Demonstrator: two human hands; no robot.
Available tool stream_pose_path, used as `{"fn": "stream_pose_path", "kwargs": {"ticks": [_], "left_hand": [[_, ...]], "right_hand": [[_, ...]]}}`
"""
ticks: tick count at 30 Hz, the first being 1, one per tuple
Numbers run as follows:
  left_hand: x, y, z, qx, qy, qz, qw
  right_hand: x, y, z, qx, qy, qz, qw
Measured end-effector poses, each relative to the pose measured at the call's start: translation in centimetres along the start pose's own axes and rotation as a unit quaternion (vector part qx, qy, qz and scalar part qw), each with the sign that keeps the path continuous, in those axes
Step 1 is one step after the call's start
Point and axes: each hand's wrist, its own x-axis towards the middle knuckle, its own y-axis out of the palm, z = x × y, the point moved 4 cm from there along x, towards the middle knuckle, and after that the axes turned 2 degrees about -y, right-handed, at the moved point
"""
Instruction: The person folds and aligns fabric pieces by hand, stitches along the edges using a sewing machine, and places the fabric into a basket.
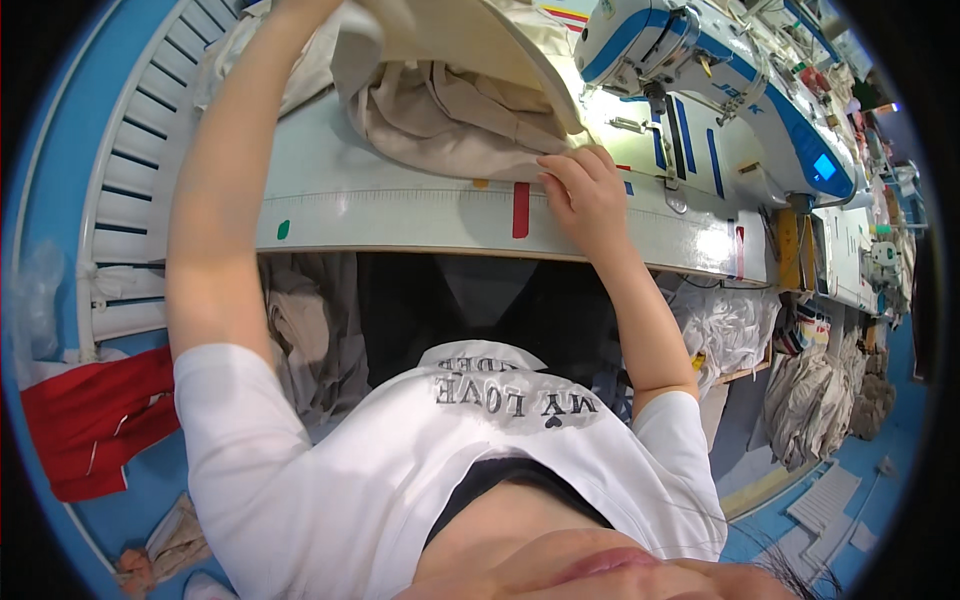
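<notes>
A large piece of beige cloth lies bunched on the white sewing table. Its far layer is lifted and curves over the folds. My left arm reaches to the top edge, where only part of my left hand shows beside the raised cloth; its fingers are out of sight. At the cloth's near right corner, my right hand is closed with bent fingers on the edge, low over the tabletop. Just beyond it, to the right, stands a white and blue sewing machine, its needle area apart from my fingers.
A ruler strip and coloured tape marks run along the table's near part. White slatted rails stand at left, with red cloth below. Bundles of white cloth sit under the table at right, near more beige pieces.
</notes>
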Motion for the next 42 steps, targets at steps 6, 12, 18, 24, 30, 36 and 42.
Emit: {"fn": "stream_pose_path", "kwargs": {"ticks": [6,12,18,24,30,36,42], "left_hand": [[-6.1,7.0,-11.4,-0.147,0.240,-0.016,0.959],[-16.0,8.0,-10.5,-0.152,0.185,0.150,0.959],[-15.0,9.6,-8.9,-0.162,0.210,0.099,0.959],[-11.2,6.8,-8.9,-0.217,0.109,0.280,0.929],[-11.6,5.9,-9.9,-0.372,0.041,0.444,0.814],[-12.8,11.0,-12.9,-0.210,-0.015,0.558,0.803],[-11.3,11.8,-11.7,0.139,0.136,0.515,0.835]], "right_hand": [[-0.5,-0.6,-2.2,-0.033,0.075,0.046,0.996],[2.9,4.2,-3.1,-0.047,0.146,0.181,0.971],[2.5,4.3,-2.4,-0.063,0.087,0.120,0.987],[3.4,3.7,-0.6,-0.101,0.024,-0.049,0.993],[3.1,2.6,1.4,-0.017,-0.002,-0.018,1.000],[0.4,0.7,2.8,0.014,-0.020,-0.026,0.999],[-1.9,-2.1,3.9,0.125,0.044,-0.020,0.991]]}}
